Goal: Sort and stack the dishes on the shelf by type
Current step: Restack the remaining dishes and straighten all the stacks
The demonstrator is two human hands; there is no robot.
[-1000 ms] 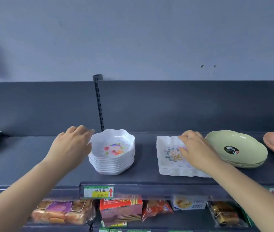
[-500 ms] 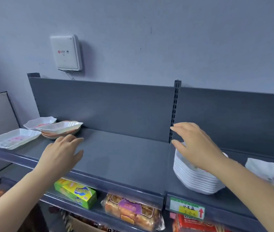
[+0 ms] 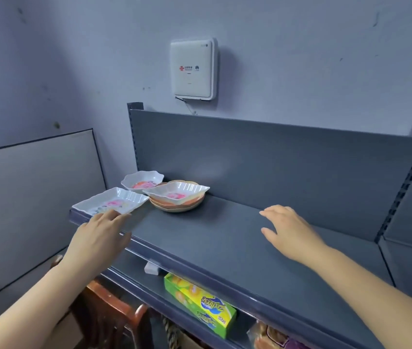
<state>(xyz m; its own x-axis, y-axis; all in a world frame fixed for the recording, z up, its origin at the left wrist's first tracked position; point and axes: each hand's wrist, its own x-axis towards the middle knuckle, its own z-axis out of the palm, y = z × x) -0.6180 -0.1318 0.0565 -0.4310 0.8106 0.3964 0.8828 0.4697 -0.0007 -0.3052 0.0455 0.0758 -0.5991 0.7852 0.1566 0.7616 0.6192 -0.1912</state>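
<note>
On the shelf's (image 3: 225, 245) left end: mixed dishes, a pick-up about to begin.
The left hand (image 3: 99, 235), fingers spread and empty, reaches the tray's (image 3: 110, 204) near rim; behind sit a bowl (image 3: 142, 181) and a square dish (image 3: 176, 193) atop tan plates (image 3: 177, 207). The right hand (image 3: 290, 233) hovers empty, fingers apart. Next, probably, grip the tray's rim. The wall box (image 3: 192, 69) shows a red cross; its writing and the green box's (image 3: 200, 303) are unreadable.

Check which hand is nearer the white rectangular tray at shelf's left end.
Left. The left hand is at the near edge of the tray; the right hand is over the shelf, far to the tray's right.
</note>
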